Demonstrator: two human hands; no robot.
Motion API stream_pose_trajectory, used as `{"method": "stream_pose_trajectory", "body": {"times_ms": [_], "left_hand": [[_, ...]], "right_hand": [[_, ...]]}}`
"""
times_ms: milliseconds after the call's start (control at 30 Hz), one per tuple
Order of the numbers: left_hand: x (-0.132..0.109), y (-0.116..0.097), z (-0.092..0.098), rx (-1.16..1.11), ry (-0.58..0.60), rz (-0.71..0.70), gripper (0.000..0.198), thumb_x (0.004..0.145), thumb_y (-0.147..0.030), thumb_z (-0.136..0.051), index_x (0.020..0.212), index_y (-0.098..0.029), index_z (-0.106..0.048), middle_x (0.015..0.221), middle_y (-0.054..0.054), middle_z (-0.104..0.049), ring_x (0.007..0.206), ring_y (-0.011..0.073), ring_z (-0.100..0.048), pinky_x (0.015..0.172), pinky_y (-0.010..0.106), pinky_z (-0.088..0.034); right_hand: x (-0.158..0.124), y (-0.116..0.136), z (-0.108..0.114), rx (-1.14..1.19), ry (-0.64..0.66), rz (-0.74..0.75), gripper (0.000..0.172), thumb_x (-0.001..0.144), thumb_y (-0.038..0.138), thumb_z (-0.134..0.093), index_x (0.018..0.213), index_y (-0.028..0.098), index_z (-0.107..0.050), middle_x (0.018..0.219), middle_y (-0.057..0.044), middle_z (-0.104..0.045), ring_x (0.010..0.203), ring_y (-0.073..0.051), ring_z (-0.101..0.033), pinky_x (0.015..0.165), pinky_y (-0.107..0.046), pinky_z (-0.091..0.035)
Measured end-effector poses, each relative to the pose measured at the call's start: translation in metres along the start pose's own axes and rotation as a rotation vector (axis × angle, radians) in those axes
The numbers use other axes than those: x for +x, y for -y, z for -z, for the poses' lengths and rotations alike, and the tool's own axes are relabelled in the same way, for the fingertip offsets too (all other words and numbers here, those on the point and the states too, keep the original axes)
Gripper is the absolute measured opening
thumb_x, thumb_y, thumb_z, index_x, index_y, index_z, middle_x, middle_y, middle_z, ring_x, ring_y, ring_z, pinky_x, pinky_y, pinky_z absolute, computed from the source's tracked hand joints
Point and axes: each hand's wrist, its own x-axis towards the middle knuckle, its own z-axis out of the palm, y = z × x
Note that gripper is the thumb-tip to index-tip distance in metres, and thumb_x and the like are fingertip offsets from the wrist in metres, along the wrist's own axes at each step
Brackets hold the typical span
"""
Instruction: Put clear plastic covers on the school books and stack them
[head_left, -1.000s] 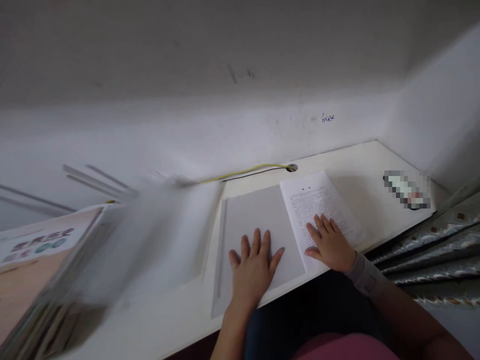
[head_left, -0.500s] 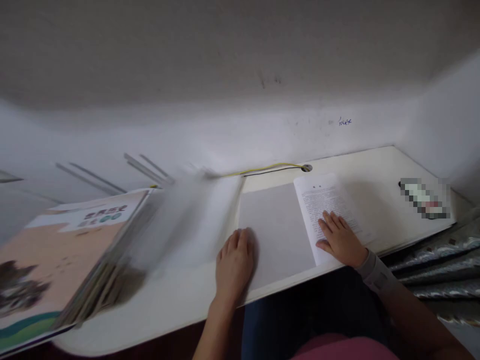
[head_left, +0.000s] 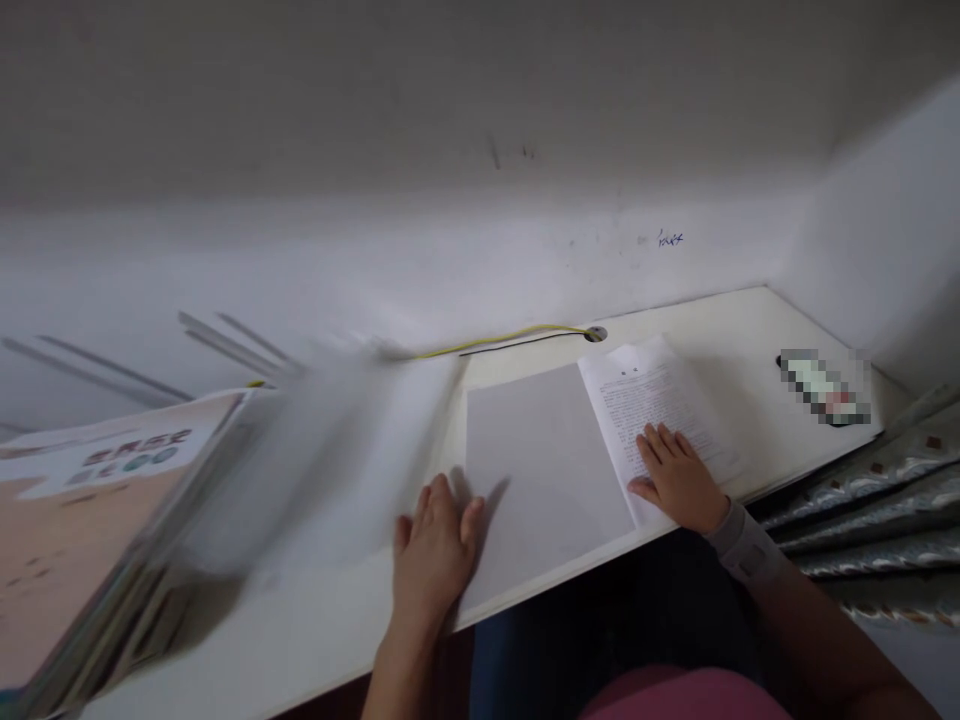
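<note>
An open paper book (head_left: pixel 544 460), one page grey, one white with print, lies on the white desk (head_left: pixel 739 345). The right hand (head_left: pixel 679 480) rests on the print, fingers outstretched, gripping nothing. The left hand (head_left: pixel 433 550) is loose, holding nothing, by the grey edge. Pages look light and bendy; best hold an outer edge.

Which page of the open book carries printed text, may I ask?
The white right page, under the right hand; the grey left page looks blank.
</note>
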Motion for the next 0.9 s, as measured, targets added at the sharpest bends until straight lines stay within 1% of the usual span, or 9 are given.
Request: {"method": "stream_pose_trajectory", "body": {"times_ms": [100, 167, 300, 433, 567, 700, 767, 833, 900], "left_hand": [[0.000, -0.005, 0.005, 0.047, 0.031, -0.005, 0.059, 0.091, -0.037, -0.021, 0.135, -0.002, -0.037, 0.141, 0.022, -0.038, 0.134, 0.0312, -0.030, 0.105, 0.053, -0.025], [0.000, -0.008, 0.008, 0.075, 0.043, -0.017, 0.057, 0.092, -0.036, -0.021, 0.134, -0.003, -0.040, 0.142, 0.021, -0.037, 0.134, 0.0317, -0.029, 0.105, 0.054, -0.025], [-0.001, -0.011, 0.011, 0.084, 0.050, -0.019, 0.055, 0.092, -0.035, -0.021, 0.134, -0.005, -0.042, 0.141, 0.021, -0.039, 0.134, 0.0304, -0.031, 0.103, 0.054, -0.028], [-0.001, -0.009, 0.009, 0.092, 0.060, -0.006, 0.056, 0.091, -0.035, -0.022, 0.133, -0.005, -0.043, 0.141, 0.021, -0.039, 0.134, 0.0301, -0.030, 0.104, 0.054, -0.027], [-0.001, -0.008, 0.008, 0.100, 0.052, -0.015, 0.056, 0.091, -0.037, -0.022, 0.134, -0.005, -0.042, 0.142, 0.021, -0.038, 0.134, 0.0304, -0.030, 0.104, 0.054, -0.027], [-0.002, -0.009, 0.008, 0.094, 0.041, -0.028, 0.056, 0.092, -0.037, -0.022, 0.134, -0.006, -0.041, 0.141, 0.021, -0.039, 0.134, 0.0304, -0.030, 0.104, 0.053, -0.026], [-0.003, -0.011, 0.010, 0.090, 0.015, -0.039, 0.055, 0.092, -0.037, -0.022, 0.133, -0.006, -0.042, 0.141, 0.021, -0.040, 0.133, 0.0302, -0.032, 0.103, 0.053, -0.027], [-0.004, -0.014, 0.014, 0.102, -0.060, -0.048, 0.053, 0.093, -0.036, -0.021, 0.127, -0.007, -0.049, 0.139, 0.020, -0.041, 0.132, 0.0298, -0.033, 0.103, 0.051, -0.027], [-0.006, -0.020, 0.020, 0.135, -0.135, -0.051, 0.050, 0.093, -0.036, -0.022, 0.115, -0.010, -0.059, 0.134, 0.019, -0.048, 0.128, 0.0292, -0.038, 0.103, 0.048, -0.028]], "right_hand": [[-0.001, 0.002, 0.000, 0.004, -0.007, -0.016, 0.064, 0.089, 0.050, -0.043, 0.134, 0.005, -0.043, 0.141, -0.022, -0.039, 0.130, -0.035, -0.035, 0.102, -0.049, -0.031], [-0.001, 0.003, 0.000, 0.005, -0.013, -0.025, 0.064, 0.088, 0.051, -0.043, 0.133, 0.006, -0.043, 0.140, -0.022, -0.039, 0.129, -0.035, -0.036, 0.103, -0.051, -0.029], [-0.003, 0.003, 0.000, -0.010, -0.043, -0.036, 0.065, 0.088, 0.053, -0.042, 0.132, 0.005, -0.045, 0.138, -0.023, -0.043, 0.128, -0.035, -0.038, 0.106, -0.053, -0.023], [-0.002, 0.005, -0.001, -0.027, -0.072, -0.048, 0.063, 0.088, 0.052, -0.042, 0.131, 0.005, -0.046, 0.136, -0.023, -0.044, 0.126, -0.035, -0.040, 0.105, -0.053, -0.025], [0.003, 0.006, -0.004, -0.022, -0.057, -0.092, 0.063, 0.089, 0.050, -0.042, 0.132, 0.004, -0.044, 0.139, -0.023, -0.041, 0.127, -0.037, -0.038, 0.104, -0.054, -0.025], [0.007, 0.001, -0.009, 0.008, -0.017, -0.122, 0.064, 0.090, 0.052, -0.039, 0.134, 0.005, -0.042, 0.141, -0.023, -0.037, 0.130, -0.036, -0.034, 0.103, -0.054, -0.027], [0.008, 0.001, -0.007, 0.015, -0.010, -0.145, 0.065, 0.090, 0.051, -0.039, 0.134, 0.003, -0.041, 0.141, -0.025, -0.037, 0.131, -0.035, -0.034, 0.103, -0.055, -0.027], [0.008, 0.006, 0.000, 0.015, -0.037, -0.152, 0.061, 0.091, 0.048, -0.039, 0.133, 0.003, -0.041, 0.141, -0.025, -0.036, 0.131, -0.036, -0.033, 0.103, -0.057, -0.025], [0.008, 0.016, 0.009, 0.030, -0.078, -0.084, 0.054, 0.092, 0.043, -0.039, 0.133, 0.007, -0.042, 0.143, -0.021, -0.035, 0.133, -0.034, -0.029, 0.105, -0.057, -0.022]]}}
